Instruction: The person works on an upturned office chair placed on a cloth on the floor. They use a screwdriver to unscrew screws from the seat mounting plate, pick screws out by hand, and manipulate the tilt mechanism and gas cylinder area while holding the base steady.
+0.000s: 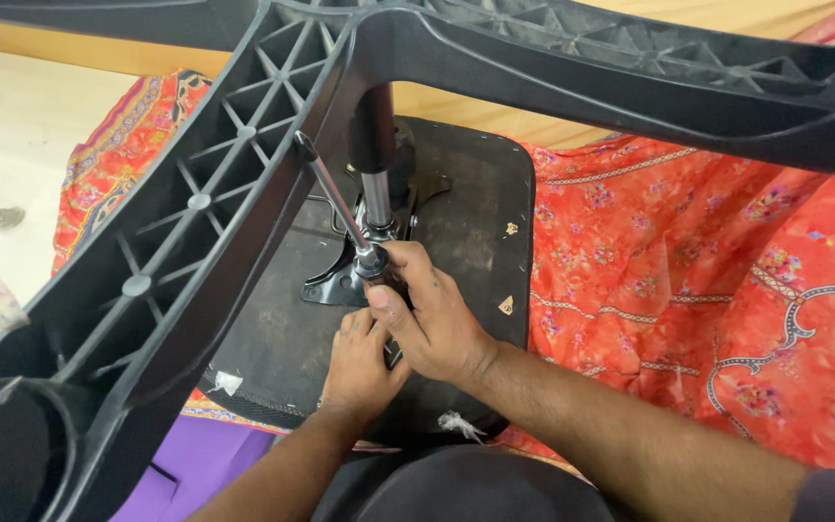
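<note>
Your right hand (434,319) closed round slim chrome steel lever rod (332,200) near its lower end, by black metal mechanism plate (332,285) under upturned seat. Left hand (359,362) just below, fingers curled, hold unclear. Rod looks stiff, slick: grip low, firmly.

A red floral cloth (707,261) covers the floor — purple fabric (205,459) at its near edge, pale floor (12,145) beyond.

1. Chair base (244,184): black plastic, ribbed lattice.
2. Seat underside (475,222): black fabric.
3. Gas cylinder (376,198): silver metal, black sleeve.
4. Cloth (688,280): red-orange, floral print with pale scrolling borders.
5. Sheet (205,464): plain purple.
</note>
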